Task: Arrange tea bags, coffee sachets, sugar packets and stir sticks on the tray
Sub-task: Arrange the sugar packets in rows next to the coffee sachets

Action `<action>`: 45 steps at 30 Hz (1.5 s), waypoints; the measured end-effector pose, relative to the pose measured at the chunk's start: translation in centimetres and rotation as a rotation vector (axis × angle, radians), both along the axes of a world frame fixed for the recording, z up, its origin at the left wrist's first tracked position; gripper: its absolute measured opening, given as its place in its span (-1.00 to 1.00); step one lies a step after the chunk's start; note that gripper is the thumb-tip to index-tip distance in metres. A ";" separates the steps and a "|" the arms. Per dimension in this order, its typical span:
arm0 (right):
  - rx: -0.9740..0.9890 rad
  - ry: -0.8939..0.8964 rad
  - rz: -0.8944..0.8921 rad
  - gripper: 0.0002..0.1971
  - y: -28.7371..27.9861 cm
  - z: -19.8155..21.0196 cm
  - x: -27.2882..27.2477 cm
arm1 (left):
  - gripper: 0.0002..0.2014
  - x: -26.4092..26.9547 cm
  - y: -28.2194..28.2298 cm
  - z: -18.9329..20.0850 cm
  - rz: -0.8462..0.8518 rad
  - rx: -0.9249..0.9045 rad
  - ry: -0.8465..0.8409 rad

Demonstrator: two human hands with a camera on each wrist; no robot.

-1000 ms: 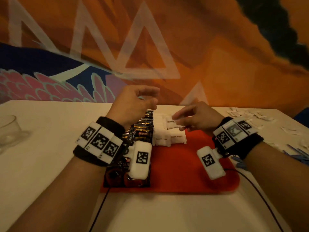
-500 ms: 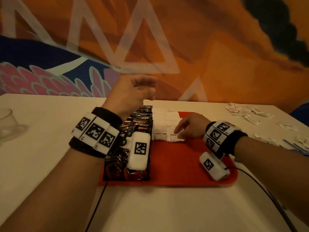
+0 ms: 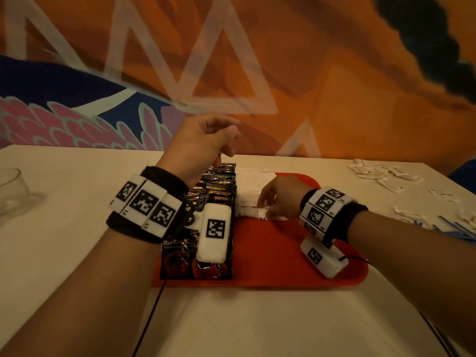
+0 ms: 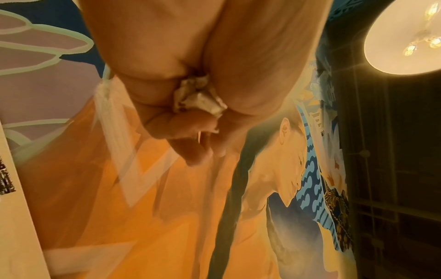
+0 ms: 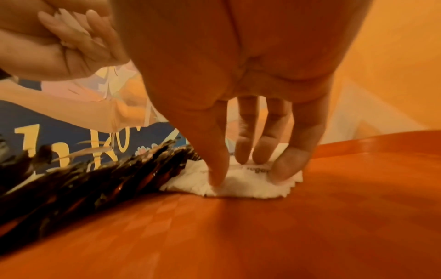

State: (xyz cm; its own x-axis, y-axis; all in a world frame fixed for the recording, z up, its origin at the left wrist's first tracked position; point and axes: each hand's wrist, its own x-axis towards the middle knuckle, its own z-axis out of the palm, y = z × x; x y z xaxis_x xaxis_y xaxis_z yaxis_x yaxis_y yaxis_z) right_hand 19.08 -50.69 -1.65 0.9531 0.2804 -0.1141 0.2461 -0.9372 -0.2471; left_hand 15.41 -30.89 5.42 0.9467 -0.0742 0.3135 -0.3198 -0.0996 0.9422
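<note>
A red tray (image 3: 270, 253) lies on the white table. Black coffee sachets (image 3: 219, 191) stand in a row along its left side, with a row of white sugar packets (image 3: 251, 191) next to them. My right hand (image 3: 270, 204) is down on the nearest sugar packet (image 5: 245, 186), thumb and straight fingers pressing it onto the tray (image 5: 262, 236) beside the coffee sachets (image 5: 83, 185). My left hand (image 3: 219, 140) hovers above the far end of the coffee row. Its fingers are curled round a small bunch of white sugar packets (image 4: 198, 98).
Loose tea bags (image 3: 378, 173) and more white packets lie scattered at the table's far right. Blue stir sticks (image 3: 458, 228) lie at the right edge. A glass cup (image 3: 10, 194) stands at the far left. A painted wall runs behind the table.
My right hand has come down from mid-air with a sugar packet and laid it at the near end of the sugar row. The left hand has stayed raised.
</note>
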 end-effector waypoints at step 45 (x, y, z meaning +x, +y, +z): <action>1.280 -0.240 -0.007 -0.80 3.6 5.3 -2.5 | -0.90 0.8 -0.6 -1.2 -0.002 -0.140 -0.040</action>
State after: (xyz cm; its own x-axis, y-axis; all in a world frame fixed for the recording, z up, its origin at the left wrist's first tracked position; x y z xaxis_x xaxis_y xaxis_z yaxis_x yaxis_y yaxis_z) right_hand 16.63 -47.07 3.62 0.9143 0.0577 0.4009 0.4043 -0.0721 -0.9118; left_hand 16.21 -31.49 4.18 0.9332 -0.0290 0.3582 -0.3572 0.0331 0.9334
